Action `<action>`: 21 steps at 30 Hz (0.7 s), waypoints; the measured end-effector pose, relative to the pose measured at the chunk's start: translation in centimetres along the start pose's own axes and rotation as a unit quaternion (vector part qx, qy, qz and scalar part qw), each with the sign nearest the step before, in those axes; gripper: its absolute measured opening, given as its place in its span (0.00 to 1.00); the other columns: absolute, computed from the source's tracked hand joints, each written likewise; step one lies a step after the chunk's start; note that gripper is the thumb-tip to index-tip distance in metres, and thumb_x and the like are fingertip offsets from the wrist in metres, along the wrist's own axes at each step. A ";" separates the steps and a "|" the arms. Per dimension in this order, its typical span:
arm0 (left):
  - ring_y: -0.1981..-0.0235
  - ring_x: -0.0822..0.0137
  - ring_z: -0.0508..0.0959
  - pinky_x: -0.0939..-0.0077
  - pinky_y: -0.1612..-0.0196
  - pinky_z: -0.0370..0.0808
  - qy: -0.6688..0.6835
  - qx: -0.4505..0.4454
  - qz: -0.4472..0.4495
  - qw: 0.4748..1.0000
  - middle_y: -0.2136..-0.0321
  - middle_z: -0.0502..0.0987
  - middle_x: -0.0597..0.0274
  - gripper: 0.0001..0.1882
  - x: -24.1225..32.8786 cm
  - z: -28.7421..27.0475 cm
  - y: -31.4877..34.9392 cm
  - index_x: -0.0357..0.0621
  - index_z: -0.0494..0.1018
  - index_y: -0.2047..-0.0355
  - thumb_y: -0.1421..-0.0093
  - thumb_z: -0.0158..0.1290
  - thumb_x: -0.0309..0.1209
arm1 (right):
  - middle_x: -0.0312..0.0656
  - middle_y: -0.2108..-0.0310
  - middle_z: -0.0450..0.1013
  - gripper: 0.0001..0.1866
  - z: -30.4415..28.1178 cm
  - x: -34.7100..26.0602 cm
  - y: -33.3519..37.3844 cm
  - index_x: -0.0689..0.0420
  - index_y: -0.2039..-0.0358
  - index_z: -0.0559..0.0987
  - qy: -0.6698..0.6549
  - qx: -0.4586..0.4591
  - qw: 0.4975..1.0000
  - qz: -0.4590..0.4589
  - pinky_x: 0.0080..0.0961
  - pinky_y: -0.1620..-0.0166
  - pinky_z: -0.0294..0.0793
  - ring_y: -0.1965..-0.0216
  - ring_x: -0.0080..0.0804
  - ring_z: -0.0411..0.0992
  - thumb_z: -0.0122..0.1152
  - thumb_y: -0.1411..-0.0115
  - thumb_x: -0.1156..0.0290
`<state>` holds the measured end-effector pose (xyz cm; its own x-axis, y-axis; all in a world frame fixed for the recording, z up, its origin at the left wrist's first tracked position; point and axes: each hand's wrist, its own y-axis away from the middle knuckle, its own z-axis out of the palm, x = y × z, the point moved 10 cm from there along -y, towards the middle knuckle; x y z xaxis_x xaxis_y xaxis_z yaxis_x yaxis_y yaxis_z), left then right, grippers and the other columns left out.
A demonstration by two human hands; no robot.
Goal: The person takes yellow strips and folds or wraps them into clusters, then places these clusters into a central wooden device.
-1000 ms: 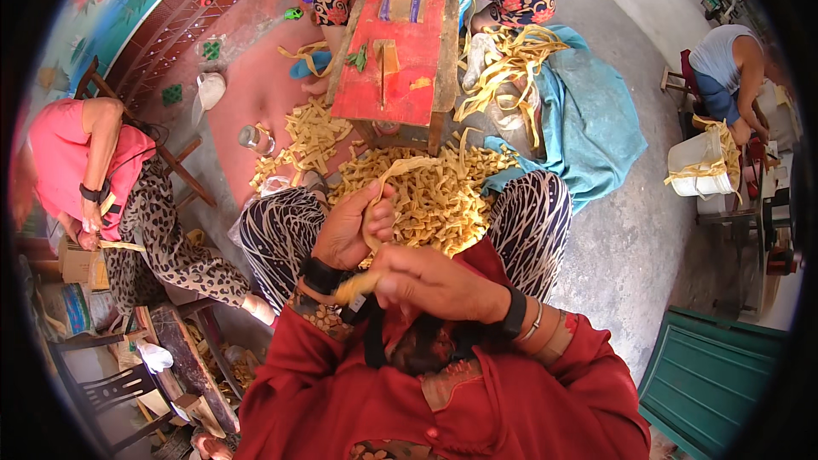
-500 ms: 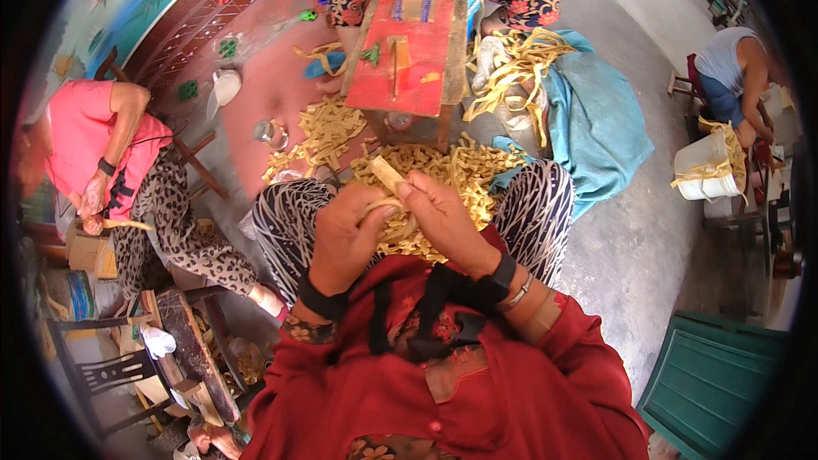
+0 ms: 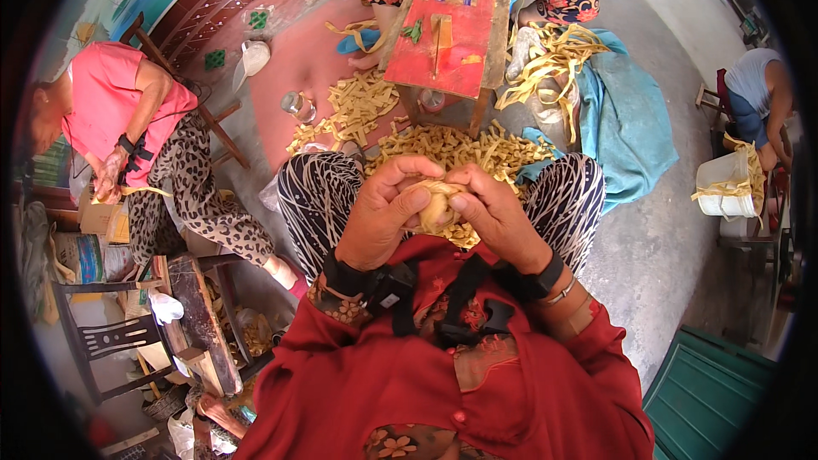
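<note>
My left hand (image 3: 383, 215) and my right hand (image 3: 498, 220) meet above my lap, with their fingers closed round a pale yellow strip (image 3: 438, 204) bent into a rounded loop. Both thumbs press on its near side, and the fingers partly hide it. Below and beyond the hands spreads a heap of short, folded yellow pieces (image 3: 460, 149), between my knees. A second pile of similar pieces (image 3: 362, 106) lies farther left on the floor.
A red-topped wooden bench (image 3: 447, 43) stands ahead. Right of it, long yellow strips (image 3: 558, 68) lie by a teal cloth (image 3: 630, 128). A glass jar (image 3: 298, 106) stands left. Co-workers sit on both sides, the right one beside a white bucket (image 3: 724, 183); another sits behind the bench.
The strip stuck up flat between my hands; now it is bent into a loop. My hands have turned inward, with both thumbs on it. The whole view has shifted slightly.
</note>
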<state>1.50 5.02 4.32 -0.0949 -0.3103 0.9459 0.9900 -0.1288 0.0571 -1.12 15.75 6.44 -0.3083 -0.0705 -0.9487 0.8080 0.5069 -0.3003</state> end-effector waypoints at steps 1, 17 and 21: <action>0.69 0.80 0.71 0.87 0.69 0.67 0.087 -0.026 -0.002 0.996 0.66 0.74 0.65 0.13 0.0 0.9 -0.1 0.39 0.67 0.55 0.39 0.50 0.28 | 0.43 0.76 0.67 0.13 0.0 0.0 0.0 0.61 0.69 0.69 0.001 -0.017 1.000 0.015 0.23 0.69 0.66 0.73 0.28 0.68 0.47 0.36 0.63; 0.59 0.64 0.75 0.69 0.58 0.76 0.013 -0.080 -0.072 0.994 0.52 0.69 0.55 0.25 -4.2 2.4 0.7 0.34 0.61 0.44 0.33 0.39 0.42 | 0.39 0.69 0.71 0.14 0.0 3.4 1.3 0.61 0.58 0.67 -0.156 0.037 0.977 0.138 0.20 0.58 0.69 0.65 0.26 0.70 0.44 0.34 0.63; 0.65 0.66 0.75 0.62 0.60 0.77 0.235 -0.082 -0.128 0.960 0.62 0.71 0.54 0.25 -5.0 3.2 0.9 0.31 0.64 0.48 0.34 0.41 0.43 | 0.34 0.73 0.68 0.15 -1.3 3.6 1.9 0.61 0.61 0.69 -0.026 0.034 0.993 0.110 0.18 0.63 0.68 0.69 0.23 0.68 0.45 0.34 0.60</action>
<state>3.20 9.49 0.65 -0.4076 -0.6352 0.6561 0.9021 -0.3916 0.1813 -1.35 17.58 2.62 -0.0956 -0.0105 -0.9954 0.8853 0.4562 -0.0898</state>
